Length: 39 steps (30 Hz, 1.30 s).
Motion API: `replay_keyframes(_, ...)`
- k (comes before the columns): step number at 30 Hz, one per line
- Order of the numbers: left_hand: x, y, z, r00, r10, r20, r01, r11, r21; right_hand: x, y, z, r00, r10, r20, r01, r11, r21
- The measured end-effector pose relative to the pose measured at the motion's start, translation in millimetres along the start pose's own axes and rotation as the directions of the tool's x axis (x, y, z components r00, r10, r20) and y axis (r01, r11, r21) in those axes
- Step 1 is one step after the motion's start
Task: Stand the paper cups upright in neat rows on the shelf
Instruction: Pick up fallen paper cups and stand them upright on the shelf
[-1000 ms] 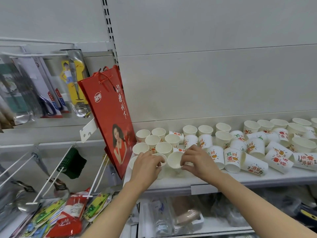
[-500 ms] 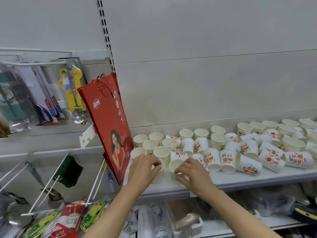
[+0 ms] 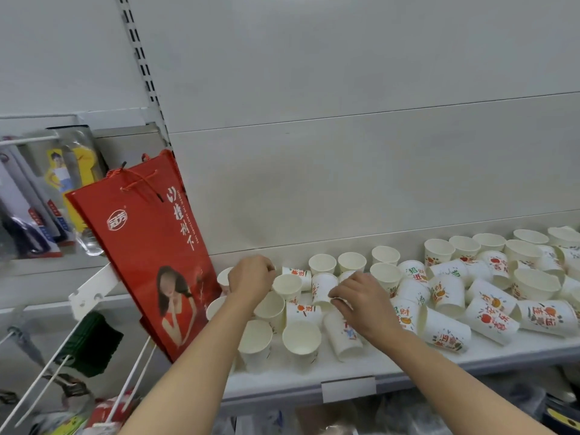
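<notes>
White paper cups with red and green print crowd the white shelf [image 3: 408, 362]. Several stand upright at the left, among them two front cups [image 3: 255, 343] [image 3: 301, 340]. To the right, many lie toppled [image 3: 445, 331] [image 3: 489, 318]. My left hand [image 3: 251, 279] reaches to the back left with its fingers curled over a cup that it mostly hides. My right hand [image 3: 361, 298] pinches the narrow end of a tilted cup [image 3: 342, 335] in the middle.
A red gift bag [image 3: 147, 246] leans against the shelf's left end. Packaged utensils [image 3: 31, 199] hang on hooks further left, above white peg hooks [image 3: 47, 372] and a dark green item [image 3: 91, 343]. A blank label holder [image 3: 348, 389] sits on the shelf's front edge.
Both hands have left the two front cups, which now stand upright. The left hand moved to the back row; the right hand moved right onto a tilted cup.
</notes>
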<state>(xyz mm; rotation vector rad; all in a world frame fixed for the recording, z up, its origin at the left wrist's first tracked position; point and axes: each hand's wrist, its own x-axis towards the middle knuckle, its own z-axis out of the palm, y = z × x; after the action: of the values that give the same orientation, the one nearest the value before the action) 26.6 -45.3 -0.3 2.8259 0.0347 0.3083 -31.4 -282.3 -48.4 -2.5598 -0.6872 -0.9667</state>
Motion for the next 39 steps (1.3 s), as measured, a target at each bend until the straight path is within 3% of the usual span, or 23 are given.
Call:
replay_keyframes(4, 33.5, 23.3, 13.7, 0.995, -0.089, 0.054, 0.086, 0.995, 0.049, 12.3, 42.3, -0.2, 0.998, 0.035, 0.050, -0.034, 0.999, -0.012)
replay_keyframes(14, 53.6, 62.5, 48.7, 0.938, -0.329, 0.111, 0.275, 0.900, 0.337, 49.1, 97.1, 18.4, 0.984, -0.052, 0.170, 0.047, 0.998, 0.031)
replay_keyframes(17, 54.7, 64.6, 51.4, 0.919, -0.381, 0.106, 0.346, 0.905, 0.248, 53.5, 102.2, 28.0, 0.986, -0.041, 0.164, 0.032, 0.998, 0.058)
replay_keyframes(21, 57.9, 65.7, 42.0, 0.882, -0.453, 0.128, 0.463, 0.884, -0.058, 55.6, 101.7, 38.1, 0.983, -0.019, 0.181, 0.007, 0.997, 0.070)
replay_keyframes(25, 49.4, 64.9, 38.8, 0.944, -0.323, 0.061, 0.329, 0.931, -0.158, 63.7, 98.5, 46.8, 0.978, -0.014, 0.207, 0.003, 0.999, 0.052)
replay_keyframes(30, 35.1, 60.0, 50.6, 0.995, -0.093, -0.036, 0.096, 0.991, 0.091, 74.1, 93.8, 60.6, 0.957, -0.010, 0.289, 0.020, 0.999, -0.034)
replay_keyframes(34, 40.2, 53.4, 56.2, 0.998, -0.063, -0.017, 0.064, 0.988, 0.138, 74.6, 91.8, 71.2, 0.950, 0.016, 0.310, 0.001, 0.999, -0.054)
replay_keyframes(39, 36.9, 48.3, 52.8, 0.999, -0.043, 0.008, 0.043, 0.997, 0.061, 72.8, 90.7, 79.5, 0.961, 0.015, 0.278, -0.007, 1.000, -0.029)
